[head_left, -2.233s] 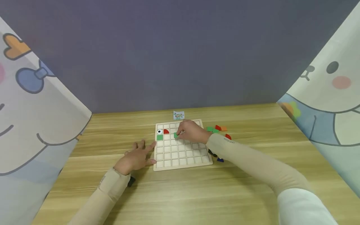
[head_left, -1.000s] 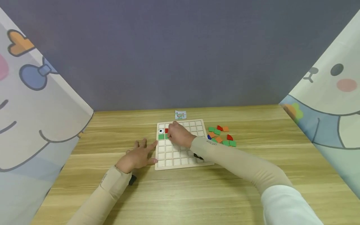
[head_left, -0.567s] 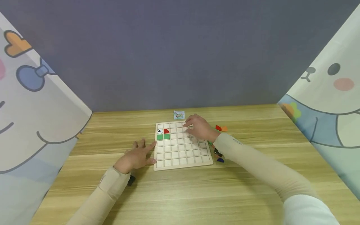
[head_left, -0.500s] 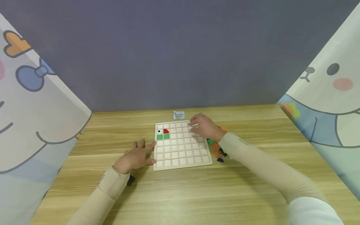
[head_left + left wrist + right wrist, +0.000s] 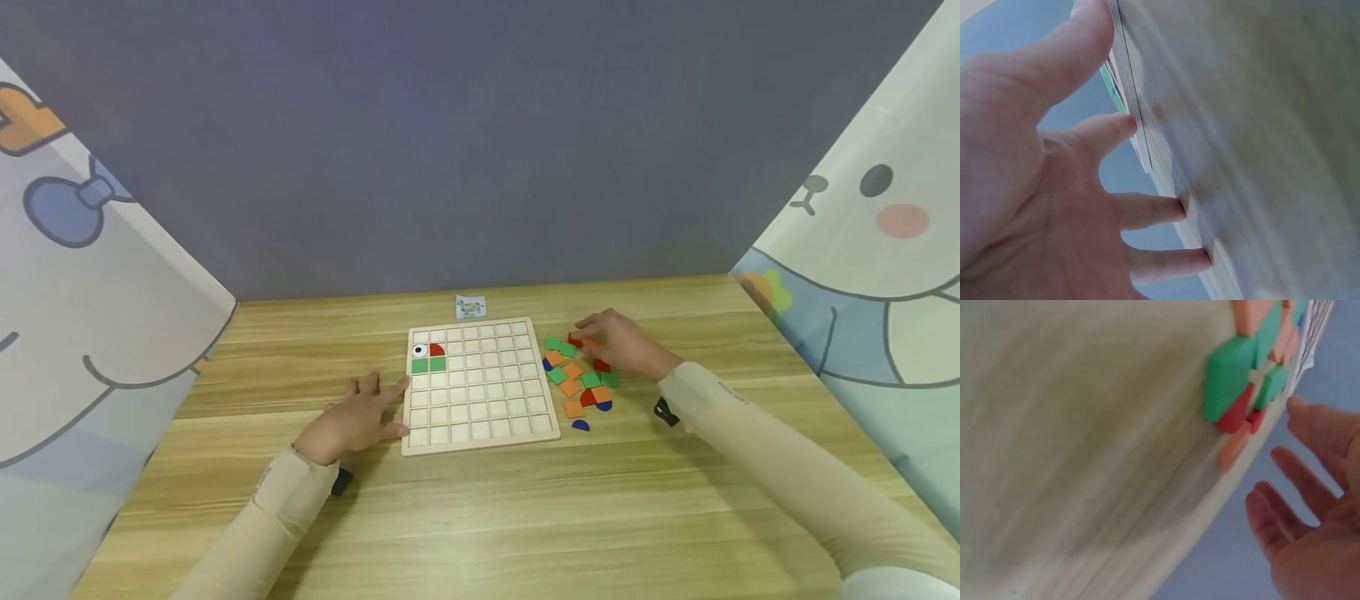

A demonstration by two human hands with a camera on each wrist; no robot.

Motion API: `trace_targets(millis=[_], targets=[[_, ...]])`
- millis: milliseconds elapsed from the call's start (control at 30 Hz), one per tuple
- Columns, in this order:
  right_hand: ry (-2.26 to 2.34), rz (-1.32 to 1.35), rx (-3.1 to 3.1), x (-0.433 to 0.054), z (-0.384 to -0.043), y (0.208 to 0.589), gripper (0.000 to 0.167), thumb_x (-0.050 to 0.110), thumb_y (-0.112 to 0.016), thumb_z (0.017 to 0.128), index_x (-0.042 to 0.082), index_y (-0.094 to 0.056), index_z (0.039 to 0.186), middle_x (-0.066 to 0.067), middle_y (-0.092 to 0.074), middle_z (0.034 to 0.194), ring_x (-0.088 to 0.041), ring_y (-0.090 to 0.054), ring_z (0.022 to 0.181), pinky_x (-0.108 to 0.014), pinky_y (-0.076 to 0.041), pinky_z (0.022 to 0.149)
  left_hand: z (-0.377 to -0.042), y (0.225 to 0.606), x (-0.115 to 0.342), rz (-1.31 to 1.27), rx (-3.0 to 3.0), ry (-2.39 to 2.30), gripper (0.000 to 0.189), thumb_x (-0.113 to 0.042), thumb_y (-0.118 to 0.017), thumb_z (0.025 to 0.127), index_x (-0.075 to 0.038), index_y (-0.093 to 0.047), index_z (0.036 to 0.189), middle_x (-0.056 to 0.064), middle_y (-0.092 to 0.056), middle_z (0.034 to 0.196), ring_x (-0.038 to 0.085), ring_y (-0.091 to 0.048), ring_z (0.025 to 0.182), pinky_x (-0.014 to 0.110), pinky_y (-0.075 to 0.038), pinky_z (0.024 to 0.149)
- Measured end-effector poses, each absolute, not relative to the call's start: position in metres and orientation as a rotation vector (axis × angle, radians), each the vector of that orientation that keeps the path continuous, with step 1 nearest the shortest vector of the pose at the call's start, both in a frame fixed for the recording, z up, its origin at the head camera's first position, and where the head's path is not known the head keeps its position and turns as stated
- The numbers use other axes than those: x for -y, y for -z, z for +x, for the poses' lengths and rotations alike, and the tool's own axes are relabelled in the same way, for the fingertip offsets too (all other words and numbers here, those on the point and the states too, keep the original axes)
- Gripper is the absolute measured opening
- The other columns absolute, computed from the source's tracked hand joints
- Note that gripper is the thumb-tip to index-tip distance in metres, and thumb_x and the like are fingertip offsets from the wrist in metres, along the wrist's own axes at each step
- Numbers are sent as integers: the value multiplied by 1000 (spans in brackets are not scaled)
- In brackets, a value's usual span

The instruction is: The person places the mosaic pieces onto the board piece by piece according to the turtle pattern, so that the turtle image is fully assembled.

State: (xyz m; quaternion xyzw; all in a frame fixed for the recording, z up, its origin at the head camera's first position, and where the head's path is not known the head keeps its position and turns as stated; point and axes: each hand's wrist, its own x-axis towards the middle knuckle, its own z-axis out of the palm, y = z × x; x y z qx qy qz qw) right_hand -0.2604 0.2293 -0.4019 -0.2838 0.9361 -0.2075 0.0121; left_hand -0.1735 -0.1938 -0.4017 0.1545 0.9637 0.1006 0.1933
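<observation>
A square wooden grid board (image 5: pixel 480 385) lies flat on the table. In its upper left cells sit a white eye tile (image 5: pixel 420 351), a red quarter-round tile (image 5: pixel 437 349) and two green tiles (image 5: pixel 428 365). My left hand (image 5: pixel 352 425) is spread on the table, thumb and index fingertip at the board's left edge; the left wrist view shows its fingers straight. Over the far end of the loose tile pile (image 5: pixel 572 371) hovers my right hand (image 5: pixel 624 343), partly hiding some red and orange pieces. The right wrist view shows its fingers (image 5: pixel 1266 519) loosely bent and holding nothing.
The loose pile mixes green, orange, red and blue pieces right of the board; one blue half-round tile (image 5: pixel 581 425) lies nearest me. A small printed picture card (image 5: pixel 471 307) rests behind the board. A grey partition (image 5: pixel 480 150) stands at the table's back.
My right hand pressed a second green tile in beside the first, then let go and moved right from the board to the loose pile. My left hand stayed at the board's edge.
</observation>
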Motion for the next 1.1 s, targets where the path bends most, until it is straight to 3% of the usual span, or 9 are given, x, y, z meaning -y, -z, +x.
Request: trace_targets(millis=[233, 600, 933, 1100], targets=[[706, -992, -2814, -230, -258, 410, 30, 6, -70, 85, -2, -68, 114, -17, -58, 124, -32, -47, 110, -45, -44, 87, -173, 404, 195, 441, -2711, -282, 81, -49, -59, 87, -22, -21, 152, 35, -9, 149, 61, -11, 129, 77, -27, 82], [656, -899, -2891, -225, -268, 413, 23, 4, -69, 85, -3, -70, 108, -16, -60, 121, -32, -45, 110, -47, -42, 89, -174, 404, 194, 450, -2699, -283, 81, -49, -59, 87, -22, -20, 152, 34, -9, 149, 60, -11, 130, 77, -27, 82], [685, -863, -2923, -217, -274, 417, 13, 4, -72, 83, 8, -75, 95, -1, -66, 98, -20, -46, 89, -37, -45, 78, -174, 403, 194, 441, -2710, -265, 82, -49, -60, 87, -21, -20, 152, 35, -10, 149, 60, -11, 130, 77, -27, 82], [717, -822, -2940, -216, -273, 416, 14, 5, -72, 82, 6, -76, 96, -1, -67, 93, -20, -46, 84, -37, -45, 75, -173, 403, 193, 435, -2710, -268, 82, -49, -60, 87, -22, -20, 152, 35, -10, 149, 60, -11, 130, 77, -26, 83]])
